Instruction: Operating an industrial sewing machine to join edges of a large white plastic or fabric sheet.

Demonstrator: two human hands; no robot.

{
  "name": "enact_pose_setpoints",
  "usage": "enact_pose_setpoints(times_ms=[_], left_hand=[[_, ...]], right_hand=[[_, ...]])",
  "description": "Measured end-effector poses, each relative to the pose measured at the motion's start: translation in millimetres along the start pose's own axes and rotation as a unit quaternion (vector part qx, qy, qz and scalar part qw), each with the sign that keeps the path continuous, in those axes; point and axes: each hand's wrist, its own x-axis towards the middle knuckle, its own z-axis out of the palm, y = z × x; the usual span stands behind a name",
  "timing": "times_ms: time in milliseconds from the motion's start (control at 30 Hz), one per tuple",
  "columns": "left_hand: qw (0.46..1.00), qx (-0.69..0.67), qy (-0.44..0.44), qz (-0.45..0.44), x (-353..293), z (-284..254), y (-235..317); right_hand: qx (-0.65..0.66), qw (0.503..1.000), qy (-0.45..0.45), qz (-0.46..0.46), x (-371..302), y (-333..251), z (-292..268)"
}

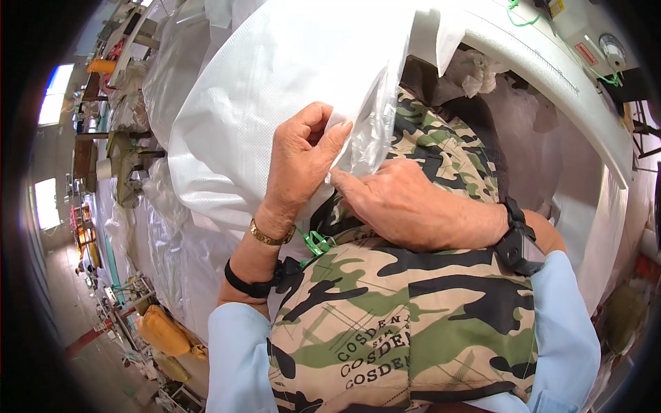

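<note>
1. Closest to the head, I see a camouflage apron [447,296] with dark lettering, flanked by light blue sleeves [564,316].
2. The left wrist wears a gold-coloured band [272,234], with a black strap [248,282] further up the forearm. A black strap with a boxy device [515,248] sits at the right wrist.
3. A tangle of green string [318,242] shows beside the left wrist, against the apron.
4. The right hand [406,203] reaches across in front of the body, back upward, its grip narrow: a small fold of white shows at its fingertips. Its underside is hidden from me.
5. The left hand [303,148] is closed, fingers curled and thumb extended, pinching the edge of a white woven sack [241,117], just above the right fingertips.
6. That sack spreads ahead of the person and to the left; clear plastic film [372,134] lies creased along its edge, between and beyond the hands.
7. Ahead to the right curves a white worktop [482,41] with a ruler scale, bearing a pale machine [585,31] with a round knob [611,49].
8. Off left lie heaped translucent plastic [162,241] and an orange bundle [164,330]; bright windows [56,93] stand farthest away.
</note>
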Motion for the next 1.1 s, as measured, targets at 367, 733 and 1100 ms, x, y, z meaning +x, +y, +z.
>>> enact_pose_setpoints(times_ms=[367, 733, 1100], left_hand=[[0.998, -0.016, -0.061, -0.028, -2, 2, 4], [0.996, -0.045, -0.046, -0.061, 5, 6, -3], [0.998, -0.018, 0.059, 0.010, 13, -20, 16]], right_hand=[[0.037, 0.997, 0.003, -0.071, 2, -9, 4], [0.043, 0.994, -0.035, -0.094, 11, -7, 9], [0.178, 0.842, 0.506, 0.061, 32, 44, 17]])
